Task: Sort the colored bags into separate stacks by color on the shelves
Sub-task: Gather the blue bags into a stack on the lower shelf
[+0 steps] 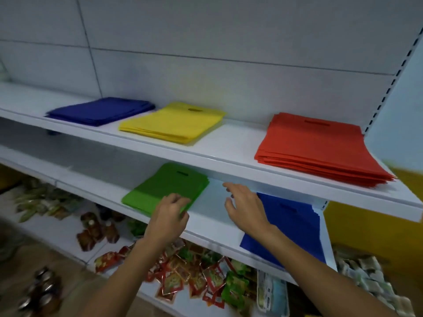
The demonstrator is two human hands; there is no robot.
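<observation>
On the upper white shelf (212, 154) lie three flat stacks of bags: dark blue (100, 110) at the left, yellow (174, 122) in the middle, red (315, 147) at the right. The lower shelf (206, 225) carries a green stack (164, 188) and a blue stack (290, 225). My left hand (169, 216) rests on the near right corner of the green stack with its fingers curled over the edge. My right hand (245, 204) hovers with spread fingers over the bare strip between the green and blue stacks.
Below the lower shelf lie many red and green snack packets (201, 275), dark bottles (96, 229) to the left and pale packets (366, 277) at the right. A slotted shelf upright (389, 83) stands at the right, beside a yellow wall (377, 223).
</observation>
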